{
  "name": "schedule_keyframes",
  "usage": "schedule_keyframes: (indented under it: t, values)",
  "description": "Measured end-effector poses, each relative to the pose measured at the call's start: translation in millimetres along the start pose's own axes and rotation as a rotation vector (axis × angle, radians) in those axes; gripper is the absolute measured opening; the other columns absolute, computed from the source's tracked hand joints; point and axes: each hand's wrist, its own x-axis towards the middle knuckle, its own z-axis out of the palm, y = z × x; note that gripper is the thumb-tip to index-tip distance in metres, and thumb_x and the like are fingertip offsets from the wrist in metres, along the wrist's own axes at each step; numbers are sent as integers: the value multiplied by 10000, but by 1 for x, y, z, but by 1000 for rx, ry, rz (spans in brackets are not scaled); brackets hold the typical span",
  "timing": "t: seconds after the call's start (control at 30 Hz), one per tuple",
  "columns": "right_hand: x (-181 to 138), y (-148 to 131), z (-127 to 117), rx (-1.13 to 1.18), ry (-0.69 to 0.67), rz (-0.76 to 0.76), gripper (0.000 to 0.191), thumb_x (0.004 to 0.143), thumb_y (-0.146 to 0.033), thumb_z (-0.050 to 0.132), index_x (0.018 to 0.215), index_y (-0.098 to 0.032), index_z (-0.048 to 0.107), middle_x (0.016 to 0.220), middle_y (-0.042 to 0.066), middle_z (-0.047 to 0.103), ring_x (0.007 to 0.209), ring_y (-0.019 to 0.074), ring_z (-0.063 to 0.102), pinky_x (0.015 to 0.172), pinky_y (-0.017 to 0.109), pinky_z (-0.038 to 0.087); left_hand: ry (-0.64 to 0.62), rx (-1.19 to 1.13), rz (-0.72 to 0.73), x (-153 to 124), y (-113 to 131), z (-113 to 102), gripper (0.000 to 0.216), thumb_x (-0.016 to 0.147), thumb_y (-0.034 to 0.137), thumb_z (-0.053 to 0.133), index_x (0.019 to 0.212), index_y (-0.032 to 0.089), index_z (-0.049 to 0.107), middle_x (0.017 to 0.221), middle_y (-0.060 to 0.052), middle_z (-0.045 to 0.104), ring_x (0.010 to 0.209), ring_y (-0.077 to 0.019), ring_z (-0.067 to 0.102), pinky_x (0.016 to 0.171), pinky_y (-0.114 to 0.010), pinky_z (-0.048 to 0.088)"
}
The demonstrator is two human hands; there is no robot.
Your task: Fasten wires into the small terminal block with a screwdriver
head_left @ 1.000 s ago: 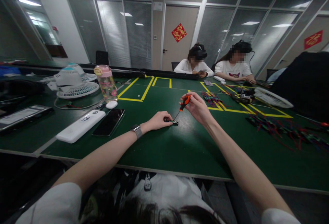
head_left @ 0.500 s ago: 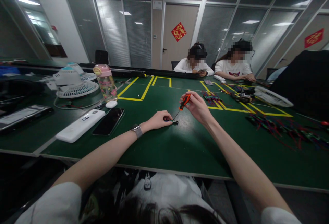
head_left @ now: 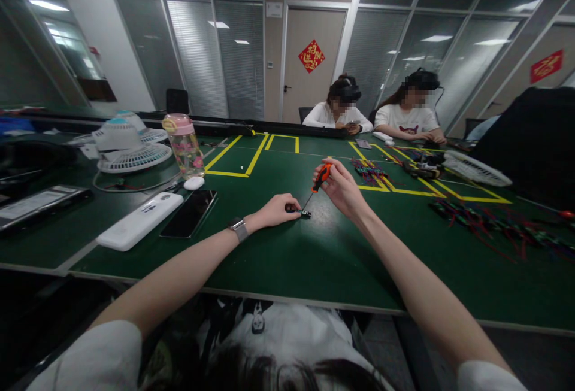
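Green-topped work table (head_left: 314, 271) with yellow tape outlines, white plastic desk fans (head_left: 130, 150) upper left, clear bottle with pink lid (head_left: 185, 146) beside them, white oblong power bank (head_left: 140, 221) touching black smartphone (head_left: 191, 212) left of centre, tangled coloured wires (head_left: 494, 223) right, two seated people (head_left: 336, 117) upper centre

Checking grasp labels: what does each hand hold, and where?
Right hand holds screwdriver by its orange handle; left hand pinches small black part at its left end.

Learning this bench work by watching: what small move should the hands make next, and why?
Probably a small twist of the screwdriver by the right hand: its tip appears to rest on the small black part, which the left hand pinches against the green table, so tool and part seem lined up.
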Motion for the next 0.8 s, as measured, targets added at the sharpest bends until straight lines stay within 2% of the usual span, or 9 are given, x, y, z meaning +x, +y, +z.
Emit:
schedule_keyframes:
  t: [0.17, 0.27, 0.4, 0.53, 0.67, 0.8]
  values:
    - [1, 0, -2, -12, 25, -32, 213, 711, -417, 800, 826, -271, 695, 862, -25, 669, 782, 117, 604, 785, 279, 533, -3, 16, 12, 0, 0, 0, 160, 829, 288, 677, 917, 163, 724, 868, -30, 623, 774, -158, 575, 699, -255, 418]
    - [0, -1, -2, -47, 20, -26, 217, 712, -404, 798, 857, -269, 710, 829, -23, 643, 737, 108, 581, 705, 251, 520, 0, 18, 22, 0, 0, 0, 164, 833, 294, 677, 916, 161, 726, 868, -32, 622, 773, -160, 575, 696, -257, 418]
    - [-2, -3, 3, -40, -29, -20, 266, 749, -417, 768, 975, -303, 685, 862, -21, 660, 816, 129, 614, 800, 303, 529, 0, 16, 28, 0, -2, 1, 156, 834, 290, 675, 911, 163, 724, 877, -32, 626, 784, -160, 580, 715, -258, 425]
    - [-2, -3, 3, -54, -28, -40, 219, 760, -454, 752, 876, -288, 668, 896, -16, 676, 878, 143, 630, 875, 339, 521, -4, 23, 14, 0, -1, 0, 161, 833, 298, 672, 913, 168, 721, 884, -33, 631, 789, -160, 584, 715, -254, 429]
    - [-1, 0, -1, -110, 17, -67, 230, 745, -459, 759, 877, -286, 683, 918, -9, 675, 846, 142, 618, 828, 318, 527, -5, 56, 19, 0, 2, -1, 158, 839, 294, 665, 909, 162, 719, 886, -38, 639, 795, -164, 589, 721, -258, 425]
    - [-1, 0, -1, -118, 3, -46, 227, 713, -415, 793, 875, -291, 693, 830, -19, 653, 763, 130, 599, 729, 286, 524, -9, 69, 24, 0, 3, -1, 157, 842, 292, 667, 912, 161, 718, 885, -37, 636, 792, -164, 591, 719, -258, 423]
